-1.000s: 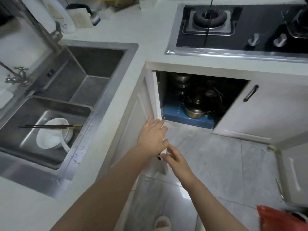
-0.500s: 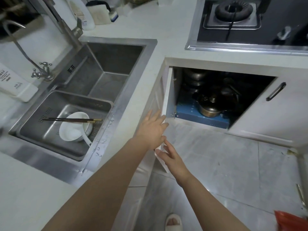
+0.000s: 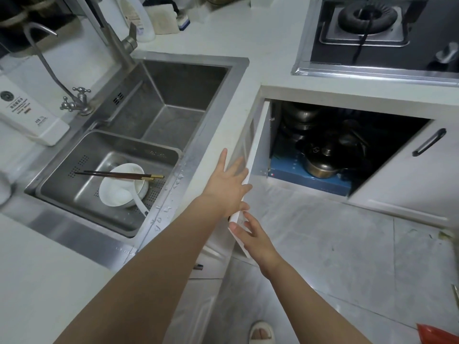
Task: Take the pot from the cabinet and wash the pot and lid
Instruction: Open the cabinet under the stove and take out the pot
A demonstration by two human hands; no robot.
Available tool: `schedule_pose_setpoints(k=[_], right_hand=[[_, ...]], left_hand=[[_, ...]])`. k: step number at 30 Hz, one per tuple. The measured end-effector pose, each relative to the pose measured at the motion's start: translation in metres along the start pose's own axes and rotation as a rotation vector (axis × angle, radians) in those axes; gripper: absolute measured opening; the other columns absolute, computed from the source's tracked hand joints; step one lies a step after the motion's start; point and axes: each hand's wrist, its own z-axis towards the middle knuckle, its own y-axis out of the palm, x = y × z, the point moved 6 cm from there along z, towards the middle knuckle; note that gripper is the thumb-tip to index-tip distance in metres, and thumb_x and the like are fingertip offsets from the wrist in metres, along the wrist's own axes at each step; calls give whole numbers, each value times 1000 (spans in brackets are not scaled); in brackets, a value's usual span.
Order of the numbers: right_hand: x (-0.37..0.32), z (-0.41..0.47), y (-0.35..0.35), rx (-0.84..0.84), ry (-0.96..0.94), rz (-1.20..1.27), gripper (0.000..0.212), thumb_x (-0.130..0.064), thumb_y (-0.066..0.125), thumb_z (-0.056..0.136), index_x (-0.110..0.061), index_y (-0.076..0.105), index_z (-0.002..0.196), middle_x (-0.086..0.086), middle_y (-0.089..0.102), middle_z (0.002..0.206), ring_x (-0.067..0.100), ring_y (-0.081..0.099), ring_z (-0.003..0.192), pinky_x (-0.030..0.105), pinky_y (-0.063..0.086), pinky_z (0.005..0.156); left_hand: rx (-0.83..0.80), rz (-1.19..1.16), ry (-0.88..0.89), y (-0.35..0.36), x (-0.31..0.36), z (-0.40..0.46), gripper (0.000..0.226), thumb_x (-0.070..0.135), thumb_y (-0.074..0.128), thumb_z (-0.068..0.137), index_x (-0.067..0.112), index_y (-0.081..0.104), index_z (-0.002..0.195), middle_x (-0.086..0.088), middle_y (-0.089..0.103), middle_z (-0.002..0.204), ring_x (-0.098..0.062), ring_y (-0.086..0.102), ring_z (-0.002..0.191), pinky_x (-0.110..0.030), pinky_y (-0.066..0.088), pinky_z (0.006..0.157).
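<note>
Cabinet door (image 3: 258,155) swung wider, both hands (left hand (image 3: 229,186), right hand (image 3: 250,235)) flat-fingered on its edge, pot (image 3: 321,165) unobstructed inside.

Premises: a domestic kitchen. Evidence — a stainless double sink (image 3: 188,78) set into a white desk (image 3: 270,45), with a tap (image 3: 116,33) and a used white bowl (image 3: 121,187) with chopsticks (image 3: 116,174) in the near basin. A gas hob (image 3: 372,28) sits at the corner. The open cabinet (image 3: 258,145) below holds stacked metal pots (image 3: 320,165) — household cookware. Tiled floor (image 3: 323,244) underfoot.
</note>
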Motion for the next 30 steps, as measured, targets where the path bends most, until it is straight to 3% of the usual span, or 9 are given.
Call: schedule_pose_setpoints(k=[11, 18, 21, 30], right_hand=[[-3, 11, 19, -32, 23, 2, 79, -50, 64, 83, -31, 23, 148, -6, 30, 153, 6, 37, 118, 34, 35, 110], [-2, 19, 22, -43, 60, -25, 77, -49, 64, 82, -25, 30, 146, -7, 34, 152, 11, 40, 132, 37, 35, 113], [-1, 19, 18, -45, 73, -54, 72, -49, 63, 84, -24, 33, 145, -5, 37, 149, 9, 42, 122, 33, 37, 109], [-6, 15, -41, 60, 51, -170, 64, -38, 61, 89, -18, 36, 144, 3, 40, 147, 16, 42, 133, 22, 34, 94]], left_hand=[[7, -12, -12, 10, -7, 2, 48, 51, 38, 95, 27, 48, 136, -4, 23, 157, -32, -3, 148, -67, -9, 112], [0, -2, -21, 12, -8, 3, 37, 43, 48, 94, 25, 59, 125, -9, 25, 156, -31, 0, 148, -60, -10, 113], [14, -3, -39, 11, -7, 4, 32, 38, 56, 91, 24, 63, 120, -12, 30, 154, -31, 4, 148, -57, -12, 114], [46, -38, 5, -2, 21, 19, 42, 42, 45, 96, 18, 56, 128, -14, 38, 149, -31, 9, 147, -53, -14, 115]])
